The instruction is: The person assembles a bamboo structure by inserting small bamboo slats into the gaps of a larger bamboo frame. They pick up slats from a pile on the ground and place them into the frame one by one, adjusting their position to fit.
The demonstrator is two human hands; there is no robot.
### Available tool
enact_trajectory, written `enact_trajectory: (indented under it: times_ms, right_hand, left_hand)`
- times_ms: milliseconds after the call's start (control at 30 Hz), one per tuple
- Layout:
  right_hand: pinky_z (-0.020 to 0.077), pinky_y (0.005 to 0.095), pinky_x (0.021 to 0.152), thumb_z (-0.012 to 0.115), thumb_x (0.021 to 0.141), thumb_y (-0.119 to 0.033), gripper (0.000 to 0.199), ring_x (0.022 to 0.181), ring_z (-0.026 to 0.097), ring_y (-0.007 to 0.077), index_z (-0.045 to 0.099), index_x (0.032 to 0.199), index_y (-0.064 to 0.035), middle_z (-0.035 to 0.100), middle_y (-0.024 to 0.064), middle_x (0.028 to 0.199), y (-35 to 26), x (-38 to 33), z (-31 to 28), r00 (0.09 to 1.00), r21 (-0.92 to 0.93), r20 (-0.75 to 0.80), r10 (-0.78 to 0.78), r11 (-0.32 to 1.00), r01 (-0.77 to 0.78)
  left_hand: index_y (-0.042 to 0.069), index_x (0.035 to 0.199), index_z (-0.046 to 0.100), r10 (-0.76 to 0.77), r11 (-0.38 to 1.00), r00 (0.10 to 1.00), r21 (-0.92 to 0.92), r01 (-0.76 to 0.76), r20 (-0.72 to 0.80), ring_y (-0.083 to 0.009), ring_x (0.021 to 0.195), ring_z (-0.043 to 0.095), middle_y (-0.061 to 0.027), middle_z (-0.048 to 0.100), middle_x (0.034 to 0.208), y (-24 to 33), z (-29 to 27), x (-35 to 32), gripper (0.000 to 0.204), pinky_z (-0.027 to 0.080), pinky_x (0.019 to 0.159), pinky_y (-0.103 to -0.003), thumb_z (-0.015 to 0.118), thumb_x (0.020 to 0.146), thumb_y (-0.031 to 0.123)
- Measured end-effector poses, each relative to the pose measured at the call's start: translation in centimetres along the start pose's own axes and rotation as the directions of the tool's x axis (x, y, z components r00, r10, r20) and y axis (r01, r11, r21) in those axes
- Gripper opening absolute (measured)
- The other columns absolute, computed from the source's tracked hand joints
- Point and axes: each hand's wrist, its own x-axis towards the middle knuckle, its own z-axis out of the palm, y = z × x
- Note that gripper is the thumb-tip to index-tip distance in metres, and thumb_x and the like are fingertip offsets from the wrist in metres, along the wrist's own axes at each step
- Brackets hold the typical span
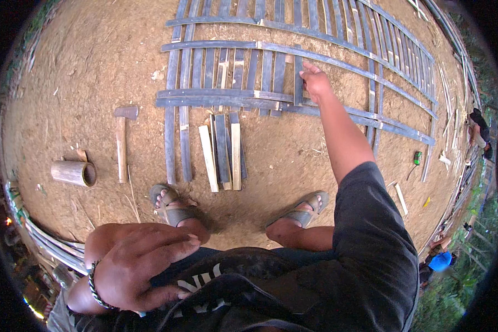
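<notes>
My right hand (317, 84) is stretched out over a bamboo lattice panel (210, 45) that lies on the ground. Its fingers are pinched at the edge of a short dark bamboo slat (298, 91), which crosses the panel's two nearer rails at the end of a row of similar slats. Close to my body, my left hand (144, 265) rests by my left knee with its fingers extended and holds nothing. A small pile of loose slats (221, 152), some dark and some pale, lies between my feet and the panel.
On the left lie a wooden-handled hatchet (121, 144) and a hollow bamboo section (69, 172). A green tape measure (417, 158) is at the right, near a pale offcut (401, 199). Bamboo strips line the right edge. A person in blue headwear (440, 261) is at the far right.
</notes>
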Motion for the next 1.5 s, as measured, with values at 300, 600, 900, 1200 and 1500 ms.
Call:
enact_trajectory:
  times_ms: [300,600,900,1200,1500]
  right_hand:
    - [0.0524,0.0366,0.076,0.071,0.087,-0.021,0.04,0.084,0.067,0.0266,0.063,0.122,-0.0029,0.071,0.0143,0.102,0.4,4.8,-0.5,0.946,-0.524,-0.232,-0.228,0.848,0.076]
    - [0.0529,0.0458,0.092,0.072,0.08,-0.028,0.051,0.106,0.066,0.0392,0.059,0.12,-0.0001,0.069,0.0244,0.11,-4.3,-4.5,4.0,0.952,-0.901,-0.132,-0.276,0.434,0.001]
    - [0.0523,0.0426,0.096,0.072,0.081,-0.032,0.057,0.116,0.063,0.0357,0.054,0.123,0.003,0.066,0.0232,0.12,-6.6,-7.9,5.3,0.997,-0.96,-0.07,-0.009,0.273,-0.065]
    - [0.051,0.0439,0.098,0.075,0.081,-0.035,0.066,0.117,0.062,0.037,0.047,0.128,0.0027,0.065,0.0244,0.122,-4.9,-6.0,5.6,0.987,-0.943,-0.14,-0.077,0.313,-0.109]
    - [0.0514,0.045,0.095,0.074,0.083,-0.034,0.061,0.113,0.063,0.0372,0.05,0.127,0.0009,0.066,0.0222,0.119,-3.5,-5.5,4.2,0.978,-0.945,-0.054,-0.2,0.326,0.015]
  left_hand:
    - [-0.002,0.132,0.055,-0.044,0.999,0.995,0.018,0.043,0.086,-0.0408,0.11,0.063,-0.0232,0.061,0.123,1.2,-1.4,0.9,0.069,0.051,0.096,-0.048,0.078,0.077,0.031]
    - [-0.002,0.132,0.056,-0.056,0.998,0.997,0.009,0.055,0.052,-0.0399,0.111,0.063,-0.0221,0.061,0.124,0.9,-1.3,0.0,0.069,0.05,0.096,-0.046,0.079,0.076,0.031]
    - [-0.002,0.133,0.056,-0.044,0.999,0.998,0.001,0.044,0.033,-0.0394,0.111,0.063,-0.0217,0.061,0.126,0.7,-1.2,-0.7,0.069,0.05,0.097,-0.047,0.078,0.076,0.031]
    - [-0.002,0.133,0.055,-0.028,0.997,1.0,-0.065,0.027,-0.013,-0.039,0.115,0.061,-0.0215,0.06,0.128,0.1,-0.5,-1.9,0.067,0.049,0.098,-0.047,0.077,0.078,0.03]
    - [0.001,0.134,0.055,-0.003,0.999,1.0,-0.038,0.002,-0.029,-0.0409,0.113,0.062,-0.0219,0.061,0.126,-0.7,0.1,-2.8,0.069,0.049,0.096,-0.049,0.078,0.079,0.036]
